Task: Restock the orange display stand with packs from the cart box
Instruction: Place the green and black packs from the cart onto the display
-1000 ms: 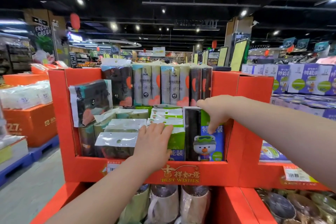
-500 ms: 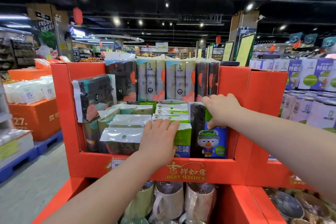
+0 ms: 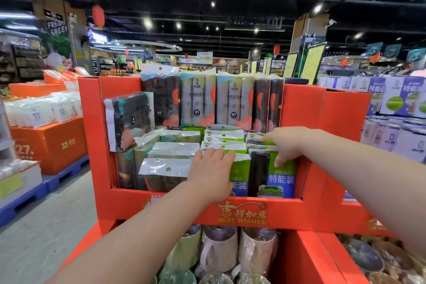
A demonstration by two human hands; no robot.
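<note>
Two hands, one orange display stand, head view only.

Item 1: orange display stand [image 3: 207,213], upper tray, well filled. Back row: tall roll packs [image 3: 208,99] standing upright side by side. Left side: one dark pack [image 3: 129,120] tilted against the wall. Middle: clear-header packs [image 3: 167,167] in rows front to back.

Item 2: front-right pack [image 3: 281,180], black with a green and blue label. It stands upright with its long axis vertical at the right end of the front row, just beside the stand's right wall.

Item 3: right hand [image 3: 287,143], directly above that pack. Grip pinching its top: thumb down on the front face, fingers reaching over the header behind.

Item 4: left hand [image 3: 211,174], on the neighbouring green pack [image 3: 241,169], which touches the front-right pack on its left. Grip spread, palm against the front, fingers laid over the top edge.

Item 5: wrapped mugs [image 3: 221,251] on the tier below. The cart box is not in sight.

Judgement: the right hand is the nearer one and the pack lies straight below it, so the likely move is a vertical press to seat it. The left hand would brace the neighbour against tipping.
</note>
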